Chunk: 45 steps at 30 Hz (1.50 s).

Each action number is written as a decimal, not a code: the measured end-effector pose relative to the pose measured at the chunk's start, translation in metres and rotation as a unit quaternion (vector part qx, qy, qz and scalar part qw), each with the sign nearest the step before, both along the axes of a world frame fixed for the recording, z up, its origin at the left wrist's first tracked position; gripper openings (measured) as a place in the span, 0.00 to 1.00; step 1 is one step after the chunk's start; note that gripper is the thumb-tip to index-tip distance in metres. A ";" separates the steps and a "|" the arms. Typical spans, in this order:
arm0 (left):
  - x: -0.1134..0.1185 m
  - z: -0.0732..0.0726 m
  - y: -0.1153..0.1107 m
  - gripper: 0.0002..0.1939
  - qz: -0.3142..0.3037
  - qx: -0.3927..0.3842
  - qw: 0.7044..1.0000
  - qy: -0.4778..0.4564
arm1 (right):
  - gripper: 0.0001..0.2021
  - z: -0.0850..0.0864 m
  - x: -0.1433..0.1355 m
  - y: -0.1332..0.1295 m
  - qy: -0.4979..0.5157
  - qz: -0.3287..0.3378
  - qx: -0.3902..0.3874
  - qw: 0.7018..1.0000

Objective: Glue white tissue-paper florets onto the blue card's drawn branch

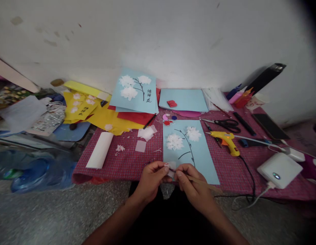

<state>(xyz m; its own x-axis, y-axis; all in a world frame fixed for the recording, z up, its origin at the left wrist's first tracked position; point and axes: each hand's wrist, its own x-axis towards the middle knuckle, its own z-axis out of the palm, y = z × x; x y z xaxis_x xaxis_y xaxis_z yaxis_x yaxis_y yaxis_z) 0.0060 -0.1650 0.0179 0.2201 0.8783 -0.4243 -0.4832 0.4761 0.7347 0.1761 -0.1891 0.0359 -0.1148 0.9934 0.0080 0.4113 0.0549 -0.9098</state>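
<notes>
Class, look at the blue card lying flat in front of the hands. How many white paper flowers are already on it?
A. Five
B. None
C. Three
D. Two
D. The blue card bears two white flowers, one left of the drawn black stem and one at upper right; the three-flower card is a different one, propped near the wall.

Tablecloth (117, 163): woven checked cloth you see, matt.
Blue card (199, 160): smooth matt paper.
Glue gun (226, 139): glossy yellow plastic.
</notes>
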 end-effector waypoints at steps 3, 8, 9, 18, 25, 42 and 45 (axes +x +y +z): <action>-0.002 0.002 -0.001 0.14 0.001 -0.005 1.000 0.003 | 0.11 -0.003 0.002 0.000 0.016 -0.007 -0.011 1.000; -0.007 -0.003 -0.006 0.14 -0.045 0.025 0.998 0.026 | 0.12 -0.008 0.004 0.000 0.148 -0.016 -0.077 0.986; -0.008 -0.005 -0.008 0.13 -0.051 0.035 0.997 0.037 | 0.13 -0.009 0.004 -0.001 0.175 -0.017 -0.093 0.980; -0.012 -0.005 -0.020 0.07 -0.116 0.161 0.947 0.252 | 0.16 -0.013 0.000 -0.010 0.254 -0.047 -0.167 0.952; -0.013 -0.007 -0.022 0.11 -0.155 0.096 0.966 0.181 | 0.15 -0.014 0.016 -0.018 0.272 0.005 -0.159 0.949; -0.010 0.005 -0.041 0.06 -0.188 0.322 0.864 0.337 | 0.08 -0.029 0.010 -0.048 0.304 -0.122 -0.104 0.939; -0.007 -0.005 -0.040 0.08 -0.134 0.479 0.764 0.410 | 0.09 -0.032 0.009 -0.046 0.329 -0.140 -0.123 0.926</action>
